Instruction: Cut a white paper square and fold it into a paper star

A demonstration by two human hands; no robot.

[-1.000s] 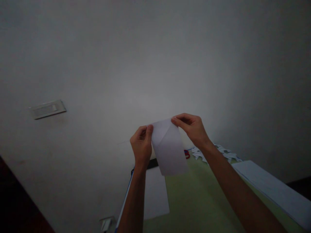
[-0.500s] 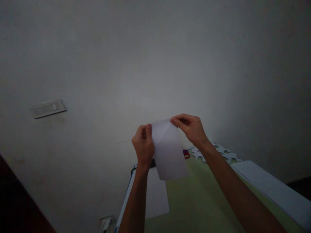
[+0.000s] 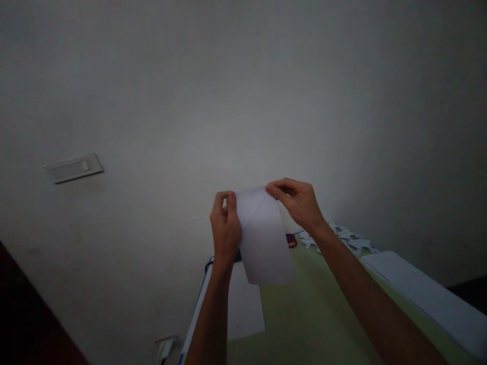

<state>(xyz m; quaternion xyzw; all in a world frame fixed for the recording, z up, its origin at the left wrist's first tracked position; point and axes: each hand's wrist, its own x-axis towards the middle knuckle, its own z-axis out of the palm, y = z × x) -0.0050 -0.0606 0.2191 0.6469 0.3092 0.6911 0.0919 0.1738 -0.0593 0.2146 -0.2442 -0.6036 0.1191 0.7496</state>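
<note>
A white sheet of paper (image 3: 266, 248) hangs in the air above the table, with a diagonal crease or fold line across its upper part. My left hand (image 3: 225, 223) pinches its upper left edge, thumb on the near side. At the top right corner, my right hand (image 3: 297, 200) grips the sheet between thumb and fingers. Both hands are closed on this one paper. Another white sheet (image 3: 245, 309) lies on the table below my left forearm, partly hidden by it.
On the green tabletop (image 3: 304, 324), red-handled scissors (image 3: 291, 241) lie at the back. Several folded white paper pieces (image 3: 352, 238) are heaped at the back right. A stack of white paper (image 3: 422, 299) runs along the right edge. The wall (image 3: 243, 101) rises behind, carrying a switch plate (image 3: 76, 168).
My left hand has shifted slightly to the right and its fingers have changed position a little. The paper's lower edge hangs slightly lower. My right hand is almost still.
</note>
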